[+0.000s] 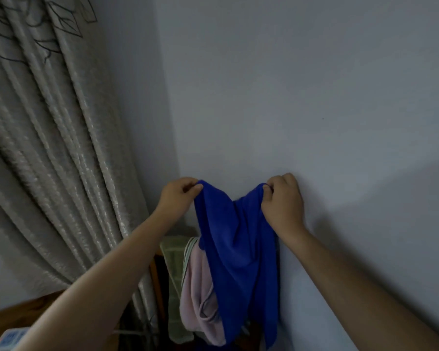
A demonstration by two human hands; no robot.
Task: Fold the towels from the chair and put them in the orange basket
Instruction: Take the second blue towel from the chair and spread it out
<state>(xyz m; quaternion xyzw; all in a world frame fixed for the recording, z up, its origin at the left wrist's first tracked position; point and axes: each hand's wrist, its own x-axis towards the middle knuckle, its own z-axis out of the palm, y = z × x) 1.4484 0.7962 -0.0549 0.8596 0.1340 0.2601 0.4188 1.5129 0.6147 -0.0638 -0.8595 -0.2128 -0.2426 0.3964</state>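
At the left hung a pale curtain (48,138), and low beside it the chair (157,282) showed only as a dark wooden edge. Over the chair lay a green towel (174,274) and, touching it on the right, a pink towel (200,295), both draped loosely and not yet folded.

The left hand (179,195) pinched one top corner of the blue towel (235,262) between thumb and curled fingers. The right hand (283,198) pinched the other top corner in the same way. So each grip was pressed together on the cloth, not spread. The towel was held up in the air before the grey wall (314,97), above the chair, and its lower part hung in front of the pink towel.

The cloth sagged in deep folds between the hands, so I judged it soft, light and limp, without any stiffness. It seemed not slippery. The corners looked the best place to hold it, because from there the edges could be pulled straight for folding. The orange basket was not in view.
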